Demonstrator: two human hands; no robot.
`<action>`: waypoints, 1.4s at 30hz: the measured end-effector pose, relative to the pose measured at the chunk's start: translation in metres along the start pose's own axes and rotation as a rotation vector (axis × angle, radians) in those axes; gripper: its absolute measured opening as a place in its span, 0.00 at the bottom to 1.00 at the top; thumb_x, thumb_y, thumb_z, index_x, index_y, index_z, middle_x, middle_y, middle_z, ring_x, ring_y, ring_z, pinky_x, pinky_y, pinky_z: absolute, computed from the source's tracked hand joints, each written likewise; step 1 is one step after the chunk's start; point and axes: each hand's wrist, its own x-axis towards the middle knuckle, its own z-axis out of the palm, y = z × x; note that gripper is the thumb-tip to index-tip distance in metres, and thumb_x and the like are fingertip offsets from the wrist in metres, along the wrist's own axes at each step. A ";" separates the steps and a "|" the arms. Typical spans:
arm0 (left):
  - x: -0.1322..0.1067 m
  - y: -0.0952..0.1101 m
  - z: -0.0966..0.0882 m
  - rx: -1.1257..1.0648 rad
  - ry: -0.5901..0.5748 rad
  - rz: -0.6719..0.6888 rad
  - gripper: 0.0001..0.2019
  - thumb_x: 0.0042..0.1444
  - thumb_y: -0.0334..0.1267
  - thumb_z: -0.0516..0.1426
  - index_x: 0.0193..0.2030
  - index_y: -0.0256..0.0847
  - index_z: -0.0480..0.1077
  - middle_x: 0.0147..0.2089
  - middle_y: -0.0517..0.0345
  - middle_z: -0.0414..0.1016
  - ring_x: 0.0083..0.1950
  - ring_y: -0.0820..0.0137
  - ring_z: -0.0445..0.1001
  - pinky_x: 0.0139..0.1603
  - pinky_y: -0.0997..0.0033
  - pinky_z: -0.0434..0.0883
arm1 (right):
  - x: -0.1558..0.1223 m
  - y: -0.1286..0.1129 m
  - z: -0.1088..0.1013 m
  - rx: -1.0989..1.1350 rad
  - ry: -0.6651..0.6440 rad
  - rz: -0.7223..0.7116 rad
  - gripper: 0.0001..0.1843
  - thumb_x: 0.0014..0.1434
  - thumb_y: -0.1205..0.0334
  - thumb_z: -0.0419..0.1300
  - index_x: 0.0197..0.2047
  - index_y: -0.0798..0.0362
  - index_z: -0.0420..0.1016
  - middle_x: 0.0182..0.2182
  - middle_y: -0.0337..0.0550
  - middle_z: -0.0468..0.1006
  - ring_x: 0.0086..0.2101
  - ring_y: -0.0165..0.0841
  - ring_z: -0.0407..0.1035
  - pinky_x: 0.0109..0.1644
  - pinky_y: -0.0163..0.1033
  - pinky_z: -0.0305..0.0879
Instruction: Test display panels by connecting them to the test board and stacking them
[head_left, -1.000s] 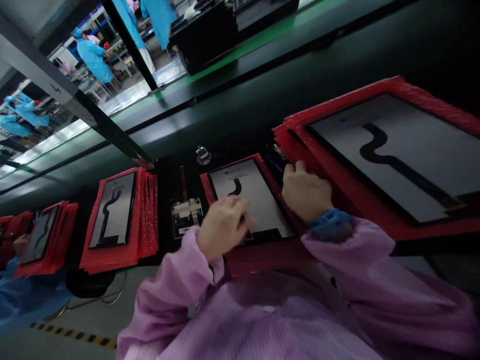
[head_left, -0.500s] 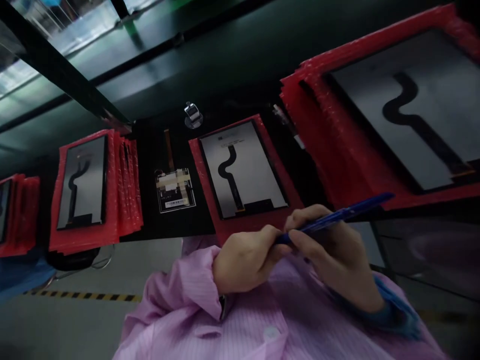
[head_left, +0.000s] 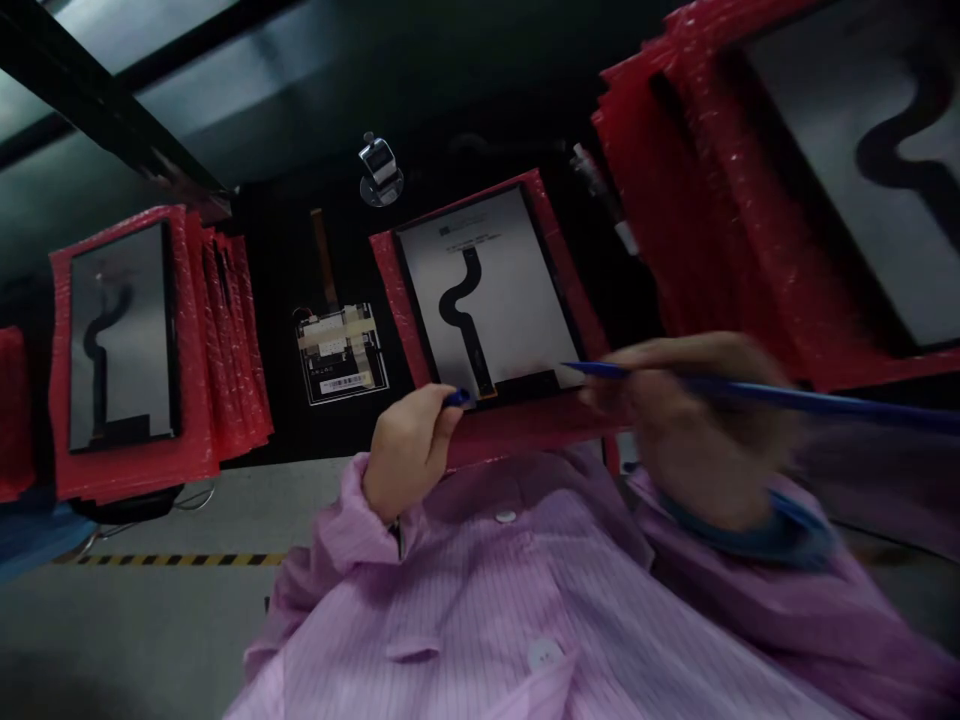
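Pinched in my right hand [head_left: 705,420] is a blue pen [head_left: 810,398], its bare tip pointing left over the lower right of the middle display panel [head_left: 517,310]. My left hand [head_left: 409,440] is closed on the small blue pen cap [head_left: 456,397], close to the panel's lower left corner. That panel lies with its grey back up on a red bubble-wrap sheet [head_left: 525,430]. A dark, curved flex cable [head_left: 465,315] runs down its back. Motion blurs my right hand.
Left of the panel lies a small circuit board [head_left: 341,350] with an orange ribbon. Behind stands a chrome tally counter [head_left: 380,170]. Panels on red bubble-wrap stacks lie left [head_left: 232,350] and right [head_left: 675,200]. A clear, white-ended pen [head_left: 604,195] lies by the right stack.
The pen and its cap have come apart. My left hand has moved left with the cap, and my right hand holds the uncapped pen. The view has shifted.
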 end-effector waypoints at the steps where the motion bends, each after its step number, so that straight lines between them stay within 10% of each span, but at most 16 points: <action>1: 0.006 -0.007 0.005 0.048 0.064 0.022 0.26 0.74 0.57 0.40 0.48 0.42 0.71 0.42 0.50 0.81 0.42 0.66 0.80 0.45 0.66 0.75 | 0.005 0.007 0.011 0.002 -0.001 -0.018 0.11 0.61 0.52 0.66 0.35 0.50 0.72 0.29 0.40 0.77 0.26 0.30 0.70 0.30 0.36 0.69; 7: 0.020 -0.028 0.026 0.199 0.125 0.114 0.24 0.76 0.50 0.41 0.55 0.38 0.71 0.46 0.48 0.83 0.44 0.67 0.83 0.48 0.69 0.76 | 0.012 0.038 0.045 -0.067 -0.008 0.017 0.15 0.61 0.55 0.63 0.28 0.49 0.64 0.21 0.35 0.70 0.21 0.28 0.64 0.25 0.36 0.61; 42: 0.018 -0.026 0.022 0.258 0.142 0.094 0.23 0.76 0.51 0.41 0.55 0.41 0.72 0.47 0.49 0.85 0.46 0.67 0.84 0.48 0.69 0.77 | 0.018 0.032 0.041 0.059 -0.030 0.027 0.18 0.61 0.54 0.64 0.25 0.51 0.65 0.18 0.34 0.70 0.19 0.25 0.63 0.25 0.31 0.61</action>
